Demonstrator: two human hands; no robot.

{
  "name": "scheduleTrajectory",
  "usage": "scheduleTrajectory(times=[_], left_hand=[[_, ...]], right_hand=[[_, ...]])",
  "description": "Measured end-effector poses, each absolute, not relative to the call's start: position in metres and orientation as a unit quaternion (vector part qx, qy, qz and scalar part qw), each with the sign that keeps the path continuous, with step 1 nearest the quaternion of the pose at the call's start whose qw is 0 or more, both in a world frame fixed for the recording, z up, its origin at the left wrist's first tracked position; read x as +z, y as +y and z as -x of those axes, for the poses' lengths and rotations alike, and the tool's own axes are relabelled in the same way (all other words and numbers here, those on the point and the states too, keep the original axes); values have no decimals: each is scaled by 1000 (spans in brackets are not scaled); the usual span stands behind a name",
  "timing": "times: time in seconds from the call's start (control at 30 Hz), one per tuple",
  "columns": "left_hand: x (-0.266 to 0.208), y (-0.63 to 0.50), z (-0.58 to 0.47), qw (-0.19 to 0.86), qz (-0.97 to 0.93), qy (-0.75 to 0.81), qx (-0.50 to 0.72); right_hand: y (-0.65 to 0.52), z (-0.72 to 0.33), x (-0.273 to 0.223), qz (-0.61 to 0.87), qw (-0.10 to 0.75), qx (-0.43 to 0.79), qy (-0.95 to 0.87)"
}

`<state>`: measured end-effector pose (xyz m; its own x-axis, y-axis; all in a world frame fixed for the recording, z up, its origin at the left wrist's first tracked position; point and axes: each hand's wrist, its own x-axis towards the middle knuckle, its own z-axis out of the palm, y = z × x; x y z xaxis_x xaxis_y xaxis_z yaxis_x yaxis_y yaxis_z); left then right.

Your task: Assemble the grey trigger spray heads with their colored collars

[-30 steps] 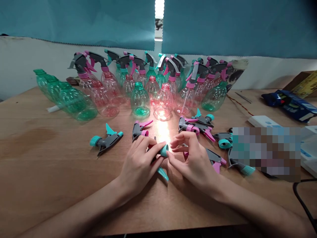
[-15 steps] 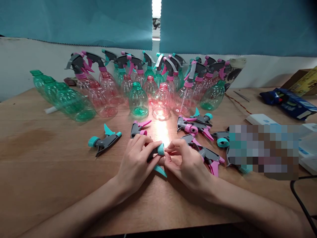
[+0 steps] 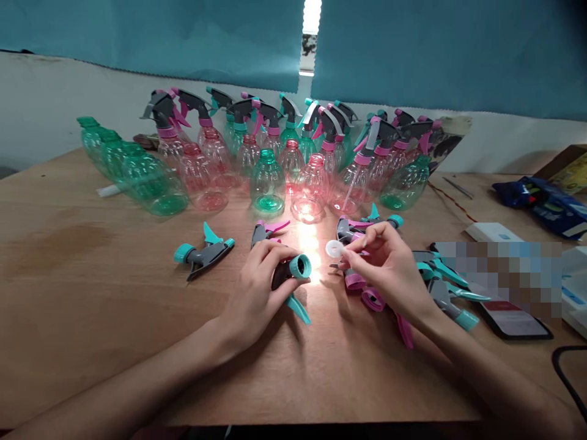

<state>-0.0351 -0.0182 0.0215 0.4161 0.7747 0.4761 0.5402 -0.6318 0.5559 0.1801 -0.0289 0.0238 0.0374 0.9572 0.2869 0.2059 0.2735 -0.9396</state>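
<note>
My left hand [image 3: 255, 288] grips a grey spray-trigger head [image 3: 290, 276] with a teal screw collar and a teal trigger lever; the collar's open mouth faces right. My right hand [image 3: 393, 269] pinches a small white round disc [image 3: 334, 249] between thumb and fingertips, a short gap to the right of the collar. Both hands hover just above the wooden table [image 3: 92, 293]. Under and beside my right hand lie several loose trigger heads [image 3: 367, 229] in pink and teal.
Several clear green and pink bottles [image 3: 268, 183] stand in a cluster at the back, some capped with triggers. A loose teal trigger head [image 3: 202, 252] lies left. A phone [image 3: 513, 315], white boxes [image 3: 493, 232] and a blue packet [image 3: 541, 198] sit right. A black cable [image 3: 566, 373] curls at the right edge.
My right hand has drawn away to the right from the collar and now holds up a white disc. My left hand has turned the collar's opening toward it. The camera view shifted slightly.
</note>
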Motion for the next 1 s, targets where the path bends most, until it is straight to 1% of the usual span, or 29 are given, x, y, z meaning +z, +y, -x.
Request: scheduleTrajectory(times=[0.03, 0.1, 0.2, 0.5, 0.67, 0.73, 0.83, 1.0], left_hand=[[22, -18, 35, 173, -822, 397, 370], [22, -19, 33, 189, -818, 392, 376], [21, -21, 31, 195, -824, 380, 372], [19, -25, 30, 162, -843, 361, 363], [23, -24, 30, 170, -843, 362, 359], [23, -23, 31, 175, -841, 367, 358], [23, -23, 31, 179, -838, 366, 363], [22, -23, 31, 190, -837, 366, 360]], right_hand=[[-30, -177, 25, 463, 522, 402, -593], [-36, -170, 26, 431, 509, 452, -593], [-43, -160, 27, 411, 492, 461, -613], [-42, -159, 24, 401, 484, 364, -687], [-42, -163, 28, 409, 477, 259, -734], [-41, -165, 30, 406, 474, 245, -742], [-42, -167, 33, 405, 468, 277, -735], [-45, -164, 34, 387, 476, 453, -647]])
